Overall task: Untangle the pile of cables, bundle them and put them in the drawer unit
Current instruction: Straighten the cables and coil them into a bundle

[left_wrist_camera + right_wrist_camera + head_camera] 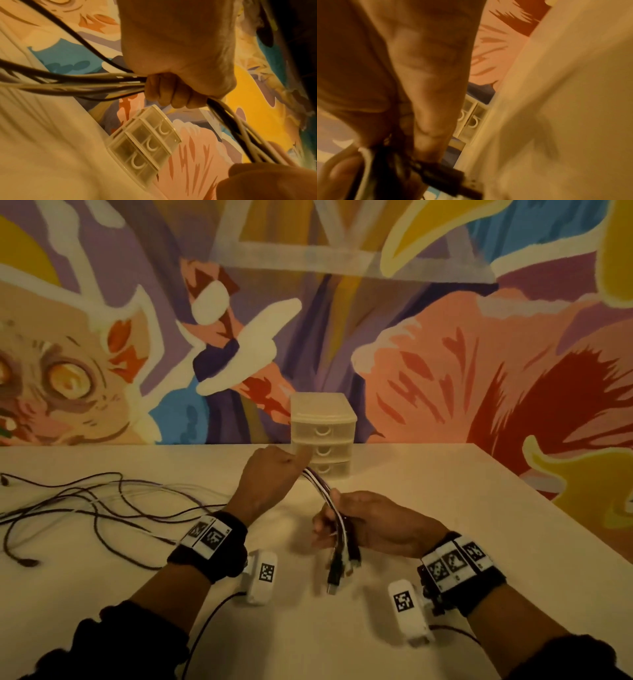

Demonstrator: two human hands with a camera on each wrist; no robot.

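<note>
Both hands hold one gathered bunch of thin black and white cables [322, 491] above the pale table top [445, 508]. The left hand [270, 481] is raised in front of the small translucent plastic drawer unit with three drawers [323, 433]; its fingers are curled round the bunch, and in the left wrist view the curled fingers [164, 92] close on the strands where they come together. The right hand [376, 525] is lower and nearer to the person. Its fingers and thumb are closed round the same bunch near the ends, and several plugs [339, 570], dark and white, hang down below it, just above the table. Between the two hands the bunch makes a short arch.

From the left hand the strands run out to the left and spread over the table as loose tangled loops of dark and light cable [85, 508], with one small connector end [27, 561] lying near the left edge.

The drawer unit stands at the far edge of the table against the painted wall with a colourful mural [445, 337]. Its three drawers look closed, each with a small round handle.

In the right wrist view the picture is blurred; a black plug [447, 177] shows below the fingers.

Both wrists carry black bands with white marker tags [209, 537].
</note>
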